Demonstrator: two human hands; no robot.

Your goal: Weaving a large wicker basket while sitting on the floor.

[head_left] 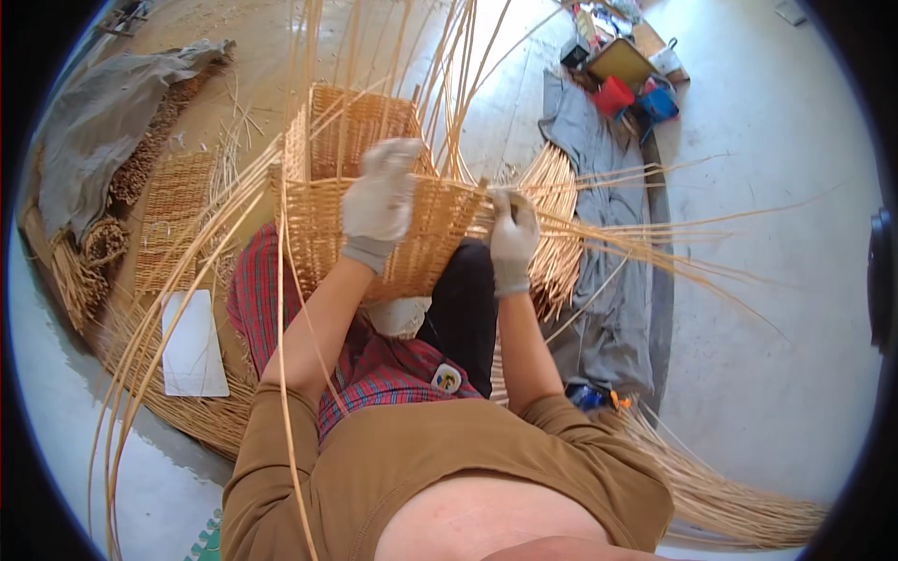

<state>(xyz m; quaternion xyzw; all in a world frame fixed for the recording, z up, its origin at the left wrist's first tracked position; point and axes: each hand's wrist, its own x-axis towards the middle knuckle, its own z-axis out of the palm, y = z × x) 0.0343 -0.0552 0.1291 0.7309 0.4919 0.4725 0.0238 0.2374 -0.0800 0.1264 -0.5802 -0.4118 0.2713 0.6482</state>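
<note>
A tan wicker basket [318, 229], partly woven, sits over my lap, with long loose stakes rising from its far side. My left hand [379, 201], in a pale glove, lies against the near wall at the rim. Its fingers reach up past the edge and are smeared by motion. At the basket's right corner my right hand [514, 234], gloved too, is closed around wicker strands [608, 238] that fan out to the right. More long rods [201, 238] sweep out from the left corner.
Bundled wicker rods [554, 271] lie on a grey cloth [608, 318] at right. To the left are a woven panel [173, 215], a white board [192, 346] and cloth-covered bundles [112, 122]. A red container [613, 95] and a blue one [659, 103] stand far right. Another rod bundle [730, 496] lies lower right.
</note>
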